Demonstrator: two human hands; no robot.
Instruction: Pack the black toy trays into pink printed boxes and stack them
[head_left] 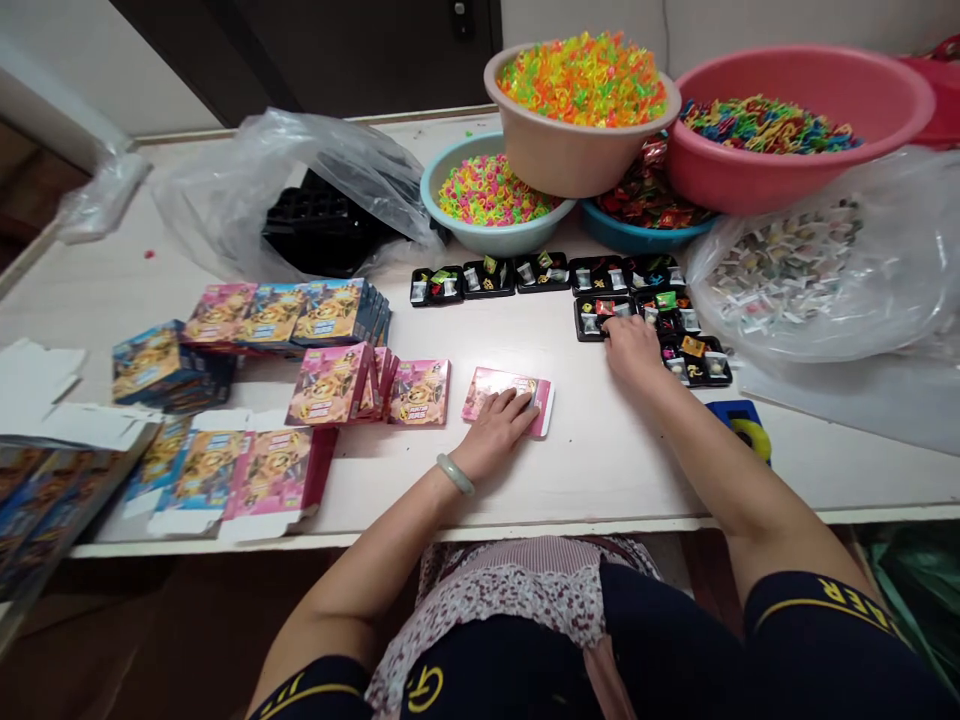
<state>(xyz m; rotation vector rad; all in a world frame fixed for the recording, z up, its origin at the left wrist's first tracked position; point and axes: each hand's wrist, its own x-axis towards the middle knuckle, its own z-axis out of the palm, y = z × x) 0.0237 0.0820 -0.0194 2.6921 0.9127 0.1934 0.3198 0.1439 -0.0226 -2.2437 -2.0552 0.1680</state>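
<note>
My left hand [496,428] lies with its fingers stretched out on a pink printed box [546,405] that lies flat on the table. A pale bangle circles that wrist. My right hand [634,348] is closed at the near right edge of a black tray [587,322] holding small wrapped pieces; its fingertips are partly hidden. More filled black trays, one with an orange packet [691,346], stand close around it. To the left of my left hand are another pink box [420,392] and a leaning stack of pink boxes [328,385].
Blue and pink boxes [274,315] and open-flapped cartons [206,470] fill the left side. Behind stand a pale basin [581,160], a light blue basin [491,235] and a pink basin [795,180] of small plastic pieces. A clear bag [795,310] and a blue-yellow tape dispenser [742,430] are right.
</note>
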